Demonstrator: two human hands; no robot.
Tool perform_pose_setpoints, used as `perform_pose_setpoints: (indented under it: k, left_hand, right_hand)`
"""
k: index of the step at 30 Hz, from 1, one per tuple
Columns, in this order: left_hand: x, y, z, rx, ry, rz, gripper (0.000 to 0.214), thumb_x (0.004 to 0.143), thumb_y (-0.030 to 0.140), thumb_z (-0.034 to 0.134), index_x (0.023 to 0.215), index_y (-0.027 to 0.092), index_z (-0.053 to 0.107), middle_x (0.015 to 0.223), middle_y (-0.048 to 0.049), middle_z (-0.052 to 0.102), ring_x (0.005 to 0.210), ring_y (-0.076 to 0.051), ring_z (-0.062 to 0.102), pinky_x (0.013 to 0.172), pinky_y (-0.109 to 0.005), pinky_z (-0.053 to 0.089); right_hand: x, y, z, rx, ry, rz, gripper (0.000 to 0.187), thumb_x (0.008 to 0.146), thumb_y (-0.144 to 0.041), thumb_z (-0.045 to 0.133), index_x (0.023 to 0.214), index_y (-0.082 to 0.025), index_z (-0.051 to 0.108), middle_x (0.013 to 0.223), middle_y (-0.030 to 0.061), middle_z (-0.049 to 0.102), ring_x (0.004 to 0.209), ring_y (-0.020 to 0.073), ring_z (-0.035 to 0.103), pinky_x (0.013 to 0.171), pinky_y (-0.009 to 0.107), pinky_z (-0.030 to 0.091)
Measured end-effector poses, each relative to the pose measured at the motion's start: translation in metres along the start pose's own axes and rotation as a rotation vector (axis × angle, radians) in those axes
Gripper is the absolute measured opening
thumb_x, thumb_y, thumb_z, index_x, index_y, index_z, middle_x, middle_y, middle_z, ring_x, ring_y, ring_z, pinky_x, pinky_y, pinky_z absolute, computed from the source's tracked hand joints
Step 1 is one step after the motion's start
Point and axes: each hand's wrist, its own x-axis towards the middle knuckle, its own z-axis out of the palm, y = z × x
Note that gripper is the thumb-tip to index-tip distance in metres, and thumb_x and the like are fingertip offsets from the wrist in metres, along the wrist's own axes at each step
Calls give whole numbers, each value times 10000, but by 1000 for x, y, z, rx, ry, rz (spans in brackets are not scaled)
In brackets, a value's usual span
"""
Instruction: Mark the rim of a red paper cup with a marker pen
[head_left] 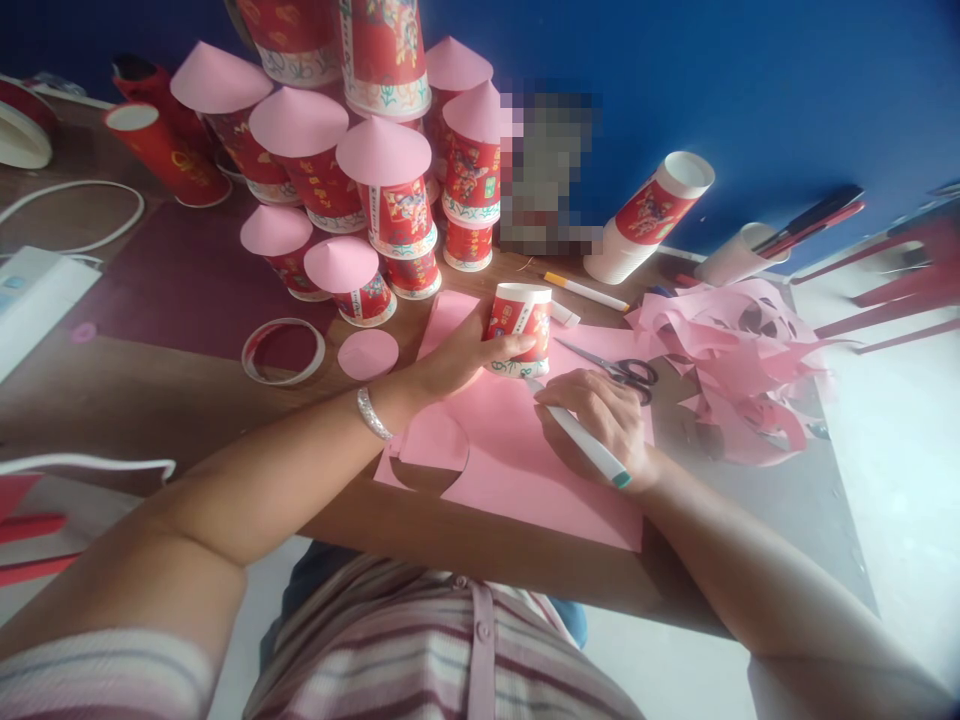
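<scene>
My left hand (469, 352) grips a red paper cup (517, 312) with printed figures and a white lower band bearing green and teal drawn marks. In my right hand (600, 415) is a white marker (589, 447) with a green end, its tip close to the cup's lower band; whether it touches I cannot tell. Both hands are over a sheet of pink paper (555, 490) with a round piece cut out near its left edge. Black-handled scissors (634, 375) lie on the sheet just beyond my right hand.
Stacked red cups with pink cone tops (386, 155) stand at the back left. Pink paper scraps (739, 350) are heaped right. A leaning cup stack (649, 215), a yellow marker (585, 292) and a pen cup (739, 255) are behind. A tape roll (283, 378) lies left.
</scene>
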Motion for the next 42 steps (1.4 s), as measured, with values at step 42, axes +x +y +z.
perform_pose_setpoints:
  k: [42]
  left_hand:
    - [0, 0, 0, -12, 2, 1, 530, 980, 602, 963, 1323, 236, 791, 1211, -113, 871, 1040, -232, 820, 904, -366, 685]
  right_hand:
    - [1, 1, -1, 5, 17, -5, 308, 1029, -23, 709, 1233, -254, 704, 932, -2, 803, 735, 182, 765, 676, 316, 622]
